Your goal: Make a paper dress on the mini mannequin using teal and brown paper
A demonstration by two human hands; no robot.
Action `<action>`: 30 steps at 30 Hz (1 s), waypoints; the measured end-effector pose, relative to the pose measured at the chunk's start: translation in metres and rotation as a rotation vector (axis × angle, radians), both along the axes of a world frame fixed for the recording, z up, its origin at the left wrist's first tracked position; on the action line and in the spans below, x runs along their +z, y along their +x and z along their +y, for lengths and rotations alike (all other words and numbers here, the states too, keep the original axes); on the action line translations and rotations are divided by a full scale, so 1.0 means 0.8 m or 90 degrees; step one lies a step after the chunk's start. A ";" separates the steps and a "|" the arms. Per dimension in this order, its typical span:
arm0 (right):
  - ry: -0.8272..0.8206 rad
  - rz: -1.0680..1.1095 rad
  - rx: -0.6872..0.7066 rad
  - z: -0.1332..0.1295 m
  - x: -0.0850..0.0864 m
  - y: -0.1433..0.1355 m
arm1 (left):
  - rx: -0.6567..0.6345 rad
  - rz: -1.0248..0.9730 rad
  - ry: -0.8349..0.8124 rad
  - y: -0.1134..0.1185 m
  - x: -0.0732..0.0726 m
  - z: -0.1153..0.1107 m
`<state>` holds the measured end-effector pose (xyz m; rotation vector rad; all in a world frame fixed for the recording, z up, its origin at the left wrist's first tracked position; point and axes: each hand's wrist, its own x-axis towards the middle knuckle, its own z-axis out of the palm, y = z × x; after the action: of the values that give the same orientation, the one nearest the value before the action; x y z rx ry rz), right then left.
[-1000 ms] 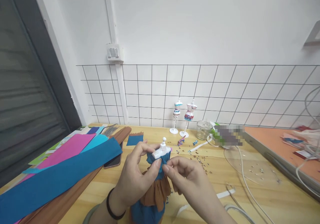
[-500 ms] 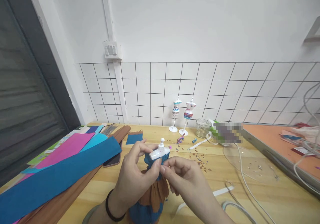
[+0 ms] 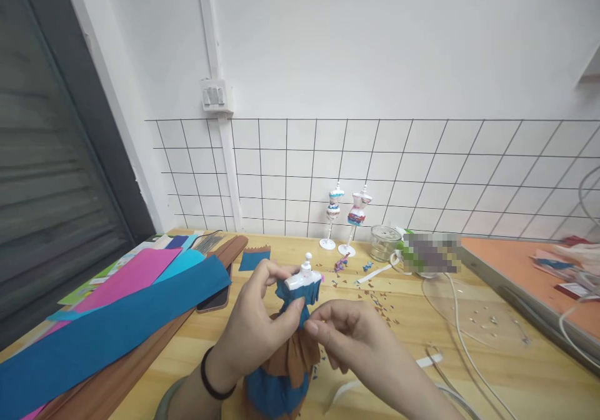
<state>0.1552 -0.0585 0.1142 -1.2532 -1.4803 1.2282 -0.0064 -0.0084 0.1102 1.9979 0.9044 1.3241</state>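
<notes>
A small white dress form [image 3: 305, 275] stands at the front of the wooden table, wrapped in blue crepe paper [image 3: 300, 293] at the chest and a brown and blue paper skirt [image 3: 293, 360] below. My left hand [image 3: 257, 317] is closed round its left side, thumb on the blue bodice and fingers behind the shoulder. At the waist's right side, my right hand [image 3: 344, 335] pinches thumb against forefinger, touching the blue paper's edge; whatever lies between the fingertips is too small to make out.
Crepe paper sheets [image 3: 140, 320] and a phone [image 3: 215, 298] lie at left. Two small dress forms [image 3: 359, 210] stand at the back beside a glass jar [image 3: 385, 243]. Paper scraps [image 3: 382, 304], white strips [image 3: 375, 273] and cables [image 3: 462, 335] are at right.
The view has shifted slightly. My right hand has moved a little down and away from the bodice, uncovering more blue paper. My left hand keeps its hold.
</notes>
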 end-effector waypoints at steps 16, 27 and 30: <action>0.164 0.027 -0.166 0.008 -0.014 0.012 | -0.173 -0.045 -0.099 -0.004 0.005 -0.009; 0.190 0.004 -0.134 0.004 -0.004 0.032 | -0.146 0.101 0.007 -0.001 0.007 -0.012; 0.168 0.029 -0.160 0.005 0.002 0.033 | -0.137 0.178 0.113 0.004 0.007 -0.015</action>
<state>0.1820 -0.0547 0.1161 -1.1829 -1.3548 0.8599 -0.0029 -0.0208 0.1161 2.3857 0.6855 1.0539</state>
